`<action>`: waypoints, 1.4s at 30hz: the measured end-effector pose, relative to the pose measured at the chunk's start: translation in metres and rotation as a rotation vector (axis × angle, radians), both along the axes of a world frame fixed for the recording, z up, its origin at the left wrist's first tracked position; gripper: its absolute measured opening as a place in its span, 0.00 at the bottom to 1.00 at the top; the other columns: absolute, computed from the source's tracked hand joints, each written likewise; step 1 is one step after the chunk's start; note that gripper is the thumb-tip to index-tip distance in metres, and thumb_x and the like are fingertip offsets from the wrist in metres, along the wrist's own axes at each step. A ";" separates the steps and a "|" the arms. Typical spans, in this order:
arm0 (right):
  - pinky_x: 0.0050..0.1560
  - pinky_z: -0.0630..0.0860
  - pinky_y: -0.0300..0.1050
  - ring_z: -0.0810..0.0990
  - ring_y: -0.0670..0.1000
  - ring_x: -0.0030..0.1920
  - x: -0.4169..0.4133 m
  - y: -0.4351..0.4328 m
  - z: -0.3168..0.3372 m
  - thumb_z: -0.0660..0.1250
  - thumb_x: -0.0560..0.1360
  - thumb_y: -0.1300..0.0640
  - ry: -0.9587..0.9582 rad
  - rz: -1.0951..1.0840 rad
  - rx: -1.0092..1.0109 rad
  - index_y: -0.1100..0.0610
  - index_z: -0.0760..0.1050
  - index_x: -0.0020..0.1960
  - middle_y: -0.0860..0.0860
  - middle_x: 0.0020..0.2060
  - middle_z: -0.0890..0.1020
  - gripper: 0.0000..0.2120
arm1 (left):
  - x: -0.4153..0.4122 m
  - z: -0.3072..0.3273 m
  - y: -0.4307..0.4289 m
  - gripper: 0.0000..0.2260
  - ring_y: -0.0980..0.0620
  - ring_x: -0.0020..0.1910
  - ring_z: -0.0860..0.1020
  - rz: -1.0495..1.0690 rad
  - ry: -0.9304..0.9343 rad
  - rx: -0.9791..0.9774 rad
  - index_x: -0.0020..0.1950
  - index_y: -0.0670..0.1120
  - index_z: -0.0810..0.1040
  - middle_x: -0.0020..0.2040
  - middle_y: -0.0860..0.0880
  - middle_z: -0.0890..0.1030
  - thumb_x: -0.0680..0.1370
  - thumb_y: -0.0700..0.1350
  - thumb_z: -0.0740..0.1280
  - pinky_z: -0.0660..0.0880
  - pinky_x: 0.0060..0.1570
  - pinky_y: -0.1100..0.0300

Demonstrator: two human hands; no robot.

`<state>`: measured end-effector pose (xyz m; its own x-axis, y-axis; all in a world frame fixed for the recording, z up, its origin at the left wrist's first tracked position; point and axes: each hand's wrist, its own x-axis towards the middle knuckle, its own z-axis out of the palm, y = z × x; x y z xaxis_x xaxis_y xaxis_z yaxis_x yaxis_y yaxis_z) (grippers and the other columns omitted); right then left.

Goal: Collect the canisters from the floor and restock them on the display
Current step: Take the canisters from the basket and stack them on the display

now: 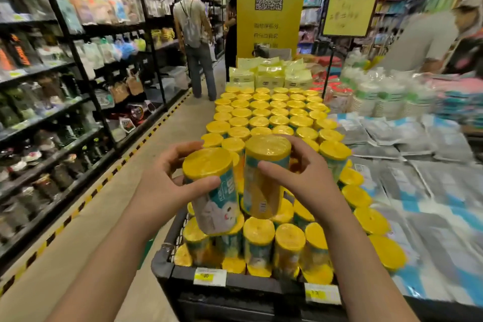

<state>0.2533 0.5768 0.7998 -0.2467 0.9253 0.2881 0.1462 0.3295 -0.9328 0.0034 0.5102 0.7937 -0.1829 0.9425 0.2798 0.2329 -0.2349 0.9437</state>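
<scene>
Canister (217, 204) in curled left hand (162, 185), second canister (258, 197) in curled right hand (311, 178), side by side above the display (261, 287).

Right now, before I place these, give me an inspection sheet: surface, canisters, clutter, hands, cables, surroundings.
Surface: black display bin, packed with rows of stocked canisters.
Job's things: left canister tilted, right canister nearly upright, both above the front rows.
Clutter: price tags on the bin's front edge; grey packets alongside.
Hands: left hand grips the left canister; right hand grips the right canister.
Cables: nothing seen.
Surroundings: shelves on the left, shopper in the aisle, yellow banner behind.
</scene>
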 end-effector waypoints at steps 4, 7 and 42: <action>0.55 0.78 0.41 0.80 0.38 0.58 0.035 0.021 -0.009 0.80 0.62 0.37 0.000 -0.049 -0.002 0.37 0.76 0.64 0.37 0.58 0.82 0.31 | 0.033 -0.001 0.028 0.32 0.57 0.62 0.79 -0.036 0.032 -0.014 0.64 0.58 0.78 0.63 0.56 0.80 0.62 0.58 0.82 0.81 0.51 0.61; 0.47 0.76 0.30 0.79 0.35 0.56 0.057 0.035 -0.014 0.80 0.61 0.38 -0.016 -0.070 0.006 0.36 0.76 0.62 0.35 0.57 0.82 0.31 | 0.050 -0.004 0.048 0.31 0.56 0.62 0.79 -0.034 0.040 -0.050 0.64 0.58 0.78 0.64 0.55 0.80 0.62 0.52 0.80 0.81 0.51 0.60; 0.53 0.77 0.38 0.78 0.37 0.58 0.061 0.100 -0.060 0.82 0.62 0.39 -0.199 -0.166 -0.075 0.39 0.72 0.66 0.35 0.58 0.80 0.35 | 0.050 -0.065 0.161 0.32 0.51 0.75 0.65 -0.138 0.883 0.008 0.76 0.51 0.65 0.72 0.53 0.70 0.76 0.57 0.73 0.44 0.80 0.46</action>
